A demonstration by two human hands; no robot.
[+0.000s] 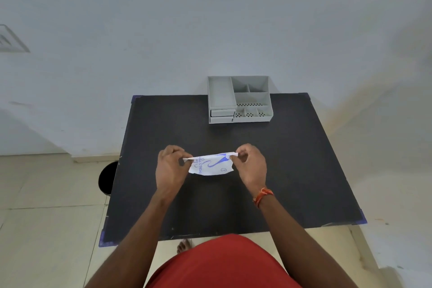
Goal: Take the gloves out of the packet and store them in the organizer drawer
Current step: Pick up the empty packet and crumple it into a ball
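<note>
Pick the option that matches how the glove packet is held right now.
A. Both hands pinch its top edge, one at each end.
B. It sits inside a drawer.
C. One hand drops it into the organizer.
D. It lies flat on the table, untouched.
A: the left hand and right hand each pinch an end of the packet above the table.

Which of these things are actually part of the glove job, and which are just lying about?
Part of the job:
glove packet
left hand
right hand
grey organizer
its drawers

Just there:
black table
dark bin
</note>
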